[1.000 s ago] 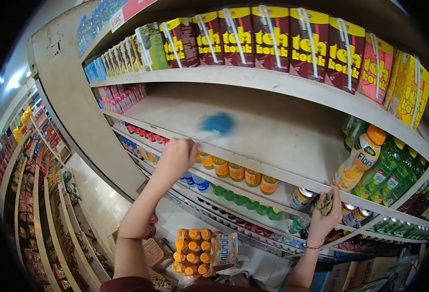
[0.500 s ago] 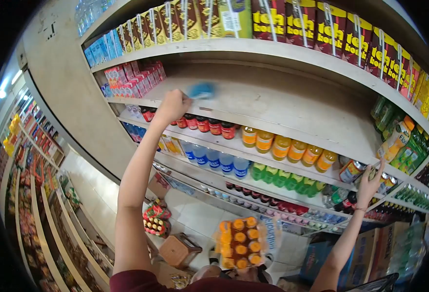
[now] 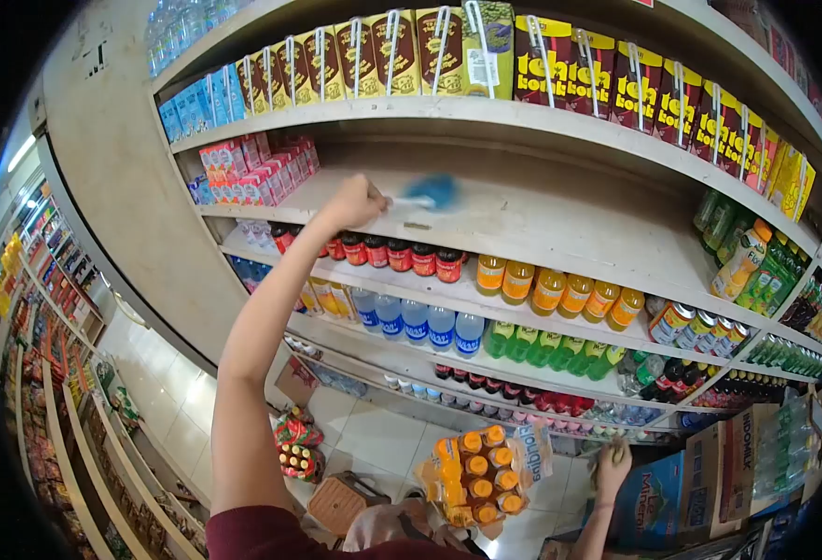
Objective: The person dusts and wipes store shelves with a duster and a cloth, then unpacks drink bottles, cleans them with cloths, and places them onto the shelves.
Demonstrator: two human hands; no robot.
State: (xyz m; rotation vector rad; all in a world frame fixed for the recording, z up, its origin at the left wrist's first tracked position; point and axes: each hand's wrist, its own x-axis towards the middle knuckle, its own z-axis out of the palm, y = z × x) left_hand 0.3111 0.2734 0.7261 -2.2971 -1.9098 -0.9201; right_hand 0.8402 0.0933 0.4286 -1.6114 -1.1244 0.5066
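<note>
My left hand (image 3: 356, 203) is closed round the white handle of a blue duster (image 3: 432, 192), whose head is smeared by motion. The duster is over the bare stretch of the middle shelf (image 3: 560, 219), near its front edge. Pink drink cartons (image 3: 276, 173) stand left of that hand, and red-labelled jars (image 3: 399, 257) line the shelf below it. Lowered in front of the shelves, my right hand (image 3: 611, 469) has its fingers curled; what is in them, if anything, cannot be made out. Close by it on the floor is a blue carton (image 3: 649, 504).
Tea cartons (image 3: 640, 84) fill the shelf above. Orange bottles (image 3: 548, 291) and green bottles (image 3: 551, 350) stand lower. A pack of orange-capped bottles (image 3: 481, 476) is below me, beside a brown stool (image 3: 341, 502). A yellow bottle (image 3: 742, 261) stands at the right shelf end.
My left hand and the duster have moved right along the shelf. My right hand has left the right shelf edge by the cans and dropped down towards the floor cartons. The view has shifted slightly.
</note>
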